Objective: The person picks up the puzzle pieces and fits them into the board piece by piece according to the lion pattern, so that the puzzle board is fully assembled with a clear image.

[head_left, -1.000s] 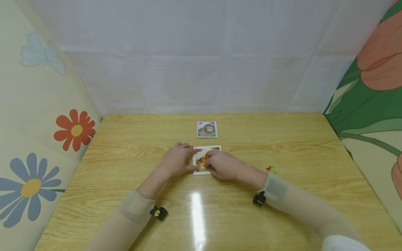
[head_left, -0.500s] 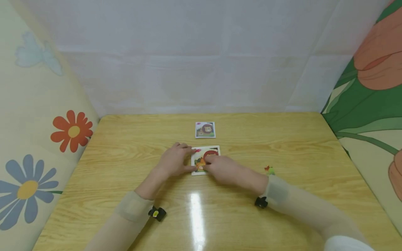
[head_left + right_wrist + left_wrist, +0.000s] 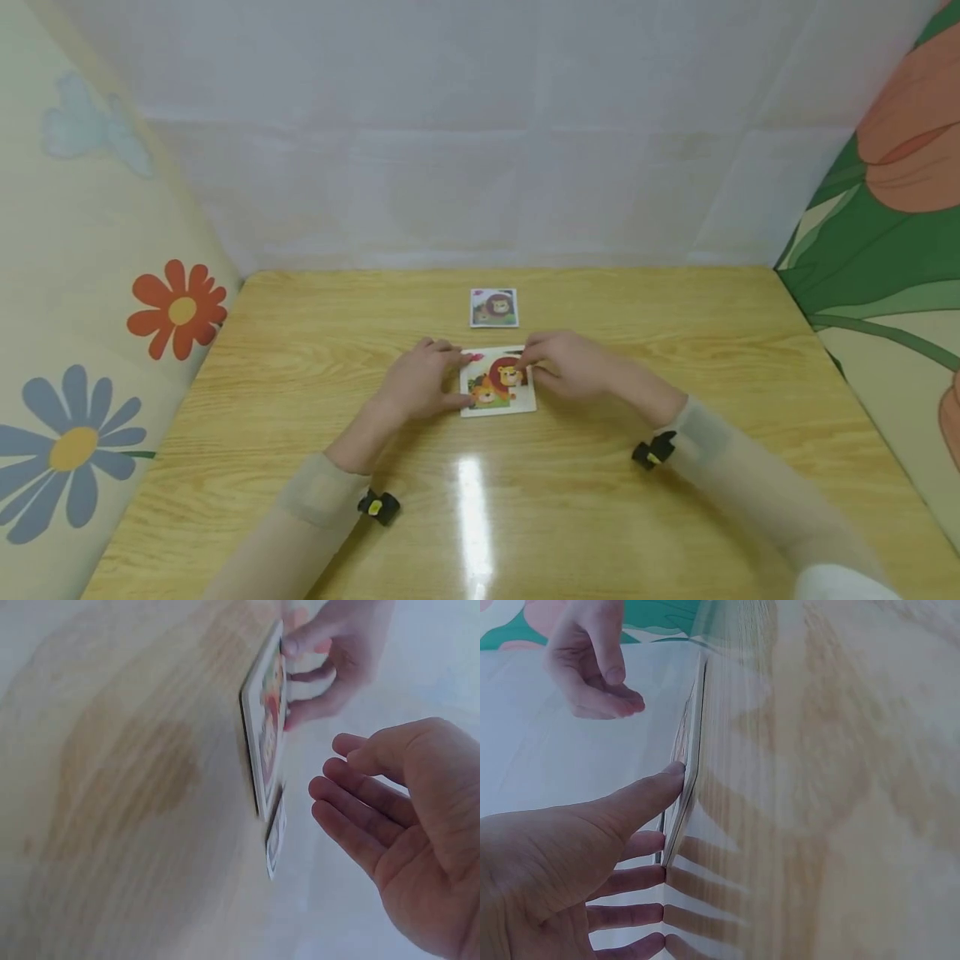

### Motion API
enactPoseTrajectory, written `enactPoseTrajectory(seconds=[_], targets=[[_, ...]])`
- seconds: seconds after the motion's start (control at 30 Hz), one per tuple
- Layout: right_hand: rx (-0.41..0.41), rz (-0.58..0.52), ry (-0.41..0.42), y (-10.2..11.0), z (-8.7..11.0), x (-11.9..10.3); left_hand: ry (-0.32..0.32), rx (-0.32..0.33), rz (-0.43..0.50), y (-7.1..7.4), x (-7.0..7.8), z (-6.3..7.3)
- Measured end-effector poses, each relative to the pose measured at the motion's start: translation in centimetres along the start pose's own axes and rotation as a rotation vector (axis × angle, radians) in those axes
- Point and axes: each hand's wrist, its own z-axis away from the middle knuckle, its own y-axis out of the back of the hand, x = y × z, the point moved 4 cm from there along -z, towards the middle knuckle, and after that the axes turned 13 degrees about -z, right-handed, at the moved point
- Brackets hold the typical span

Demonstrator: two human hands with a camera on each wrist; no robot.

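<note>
A square jigsaw puzzle (image 3: 491, 392) with a white frame lies flat on the table, showing a maned lion and a smaller orange animal. Its lower right part is plain white. At the puzzle's left edge is my left hand (image 3: 420, 379), its thumb (image 3: 649, 799) touching the near corner and its index finger the far one. My right hand (image 3: 573, 364) hovers over the upper right of the board. In the right wrist view, this right hand (image 3: 420, 817) has loosely bent fingers with nothing between them.
Behind the puzzle lies a small lion picture card (image 3: 493, 308) on the wooden table (image 3: 555, 517). A white cloth (image 3: 480, 200) hangs at the table's back edge. Flower-patterned panels (image 3: 75, 450) stand at both sides.
My right hand has withdrawn from the middle of the puzzle to its upper right, uncovering the lion's face. The green and red piece on the right is now hidden by the forearm. My left hand stays put.
</note>
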Motion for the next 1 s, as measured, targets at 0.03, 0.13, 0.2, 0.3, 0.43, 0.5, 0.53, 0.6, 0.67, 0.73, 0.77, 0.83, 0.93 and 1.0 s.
enactPoseTrajectory(seconds=[0.03,0.13,0.2,0.3,0.43,0.5,0.53,0.6,0.67,0.73,0.77,0.83,0.93,1.0], targets=[[0.009,0.001,-0.002,0.3,0.2,0.2,-0.002,0.000,-0.003,0.0,0.0,0.0],[0.035,-0.001,0.007,1.4,1.0,0.6,-0.005,-0.007,-0.008,0.0,0.0,-0.1],[0.045,-0.001,0.007,2.2,1.6,0.9,-0.004,-0.015,-0.010,0.0,0.0,-0.1],[0.049,-0.003,-0.007,3.3,2.6,1.4,-0.004,-0.018,-0.021,-0.1,0.1,-0.1],[0.046,-0.014,-0.047,4.8,4.2,2.1,0.001,-0.017,-0.022,-0.2,0.0,-0.1],[0.049,-0.012,-0.063,5.5,5.1,2.5,0.003,-0.020,-0.020,-0.2,-0.1,-0.1],[0.051,-0.008,-0.069,5.8,5.5,2.7,0.004,-0.021,-0.020,-0.2,-0.1,-0.1],[0.060,0.011,-0.077,6.3,6.3,3.1,0.004,-0.022,-0.023,-0.1,-0.1,-0.1],[0.068,0.027,-0.082,6.8,7.1,3.4,0.003,-0.022,-0.025,-0.1,-0.1,-0.1],[0.075,0.041,-0.087,7.3,7.9,3.7,0.002,-0.025,-0.026,-0.1,-0.1,0.0],[0.076,0.044,-0.093,7.5,8.3,3.8,0.002,-0.026,-0.026,-0.1,-0.1,0.0],[0.079,0.041,-0.110,7.8,9.2,4.0,0.000,-0.026,-0.023,-0.1,-0.1,0.0],[0.089,0.043,-0.143,8.3,10.5,4.3,0.000,-0.028,-0.023,-0.2,-0.1,0.0],[0.099,0.045,-0.160,8.5,11.3,4.5,0.004,-0.031,-0.023,-0.2,-0.1,0.0]])
